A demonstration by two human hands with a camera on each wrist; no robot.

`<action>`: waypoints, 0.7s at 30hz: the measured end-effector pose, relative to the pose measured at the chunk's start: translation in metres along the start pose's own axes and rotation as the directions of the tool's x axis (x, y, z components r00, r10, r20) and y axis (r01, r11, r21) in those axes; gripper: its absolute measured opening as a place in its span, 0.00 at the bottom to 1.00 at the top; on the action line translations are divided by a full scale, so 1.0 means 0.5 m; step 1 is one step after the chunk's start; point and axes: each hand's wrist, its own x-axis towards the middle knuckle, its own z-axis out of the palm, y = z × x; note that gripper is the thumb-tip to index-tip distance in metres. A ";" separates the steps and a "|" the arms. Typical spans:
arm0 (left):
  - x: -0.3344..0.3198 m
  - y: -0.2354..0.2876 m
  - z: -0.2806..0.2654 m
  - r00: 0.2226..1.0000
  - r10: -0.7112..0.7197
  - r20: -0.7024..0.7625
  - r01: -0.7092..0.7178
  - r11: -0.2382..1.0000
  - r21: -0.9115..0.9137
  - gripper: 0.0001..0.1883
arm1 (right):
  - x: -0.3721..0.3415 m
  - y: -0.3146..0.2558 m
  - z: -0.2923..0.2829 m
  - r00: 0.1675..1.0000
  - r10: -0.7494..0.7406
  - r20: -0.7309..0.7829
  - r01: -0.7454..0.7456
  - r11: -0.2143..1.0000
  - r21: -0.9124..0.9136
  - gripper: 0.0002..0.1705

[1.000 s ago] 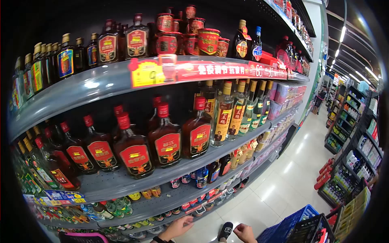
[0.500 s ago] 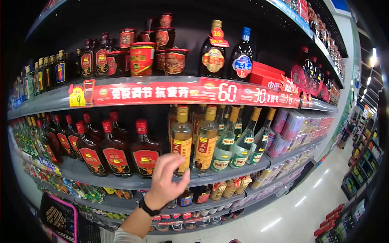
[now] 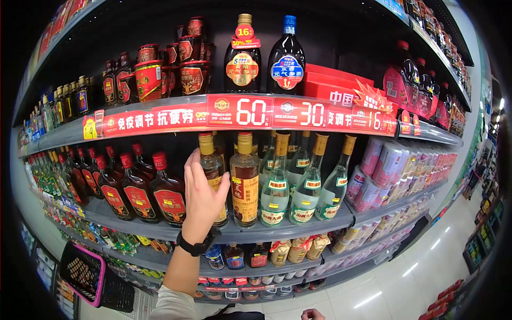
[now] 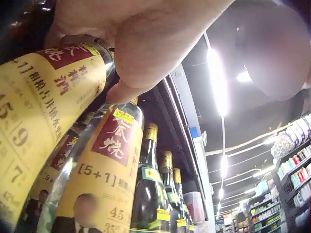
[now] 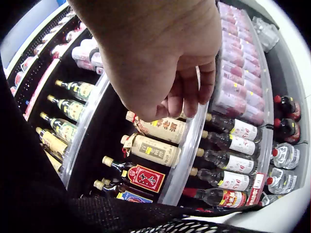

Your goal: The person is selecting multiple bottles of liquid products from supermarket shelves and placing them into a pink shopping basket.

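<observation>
In the head view my left hand [image 3: 205, 194] grips a clear, yellow-labelled bottle [image 3: 217, 184] by its upper part, thumb on the right side. The left wrist view shows this hand [image 4: 146, 43] over the neck of the held bottle [image 4: 53, 92], its fingers mostly hidden. A matching bottle [image 3: 246, 186] stands just to the right, near the thumb. Low in the head view is my right hand [image 3: 312, 314], away from the shelf. Seen from the right wrist, that hand [image 5: 165, 58] hangs with fingers loosely curled and nothing in them.
Green-labelled bottles [image 3: 305, 200] stand to the right, red-capped dark bottles [image 3: 168, 194] to the left. Above runs a shelf edge with a red price strip [image 3: 240, 113]. A black basket with a pink rim [image 3: 98, 272] is at lower left; stacked cans [image 3: 392, 165] fill the right side.
My left hand has risen from low down to the middle shelf and taken hold of the yellow-labelled bottle. The head view has turned and come closer to the shelves; my right hand stays low.
</observation>
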 end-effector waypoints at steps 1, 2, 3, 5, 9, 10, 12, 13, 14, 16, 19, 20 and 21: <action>0.000 -0.002 0.004 1.000 0.020 -0.012 -0.020 1.000 0.010 0.34 | 0.004 0.003 0.000 1.000 -0.002 0.002 0.002 1.000 0.001 0.08; -0.001 -0.002 0.002 1.000 0.020 -0.013 -0.020 1.000 0.012 0.34 | 0.008 0.006 0.001 1.000 -0.011 0.004 0.011 1.000 0.025 0.08; -0.002 -0.002 0.000 1.000 -0.023 -0.009 0.023 1.000 -0.018 0.33 | 0.010 0.008 0.001 1.000 -0.020 0.007 0.020 0.999 0.049 0.07; -0.002 0.005 0.000 0.998 -0.066 -0.013 0.066 0.997 -0.047 0.31 | 0.020 0.012 0.000 1.000 -0.008 0.028 0.007 0.999 0.038 0.07; -0.009 0.012 -0.007 0.988 -0.146 -0.052 0.140 0.985 -0.101 0.33 | 0.035 0.028 0.000 0.999 -0.008 0.050 0.006 0.999 0.048 0.08; -0.015 0.010 -0.009 0.990 -0.117 -0.075 0.111 0.991 -0.080 0.34 | 0.033 0.033 -0.001 0.998 -0.010 0.055 0.007 0.998 0.064 0.08; -0.026 0.017 -0.011 0.988 -0.106 -0.112 0.098 0.992 -0.074 0.36 | 0.033 0.035 -0.002 0.998 -0.013 0.065 0.008 0.997 0.079 0.08; -0.031 0.021 -0.012 0.985 -0.092 -0.148 0.082 0.994 -0.072 0.37 | 0.034 0.034 -0.001 0.997 -0.017 0.079 0.012 0.998 0.066 0.08; -0.034 0.023 -0.013 0.984 -0.105 -0.145 0.092 0.992 -0.090 0.37 | 0.035 0.032 0.000 0.995 -0.021 0.093 0.016 0.998 0.053 0.08; -0.044 0.018 -0.014 0.987 -0.082 -0.138 0.065 0.990 -0.123 0.38 | 0.040 0.022 0.003 0.994 -0.017 0.112 0.009 0.998 0.063 0.08; -0.072 -0.001 -0.008 0.991 -0.055 -0.118 0.028 0.975 -0.220 0.39 | 0.035 0.016 0.011 0.992 -0.014 0.124 0.003 0.997 0.083 0.08; -0.085 0.001 -0.006 0.990 -0.068 -0.121 0.032 0.960 -0.277 0.40 | 0.034 0.016 0.015 0.993 -0.024 0.113 0.013 0.995 0.095 0.08; -0.094 0.002 -0.004 0.989 -0.080 -0.122 0.035 0.943 -0.332 0.41 | 0.032 0.016 0.015 0.993 -0.020 0.113 0.009 0.995 0.096 0.08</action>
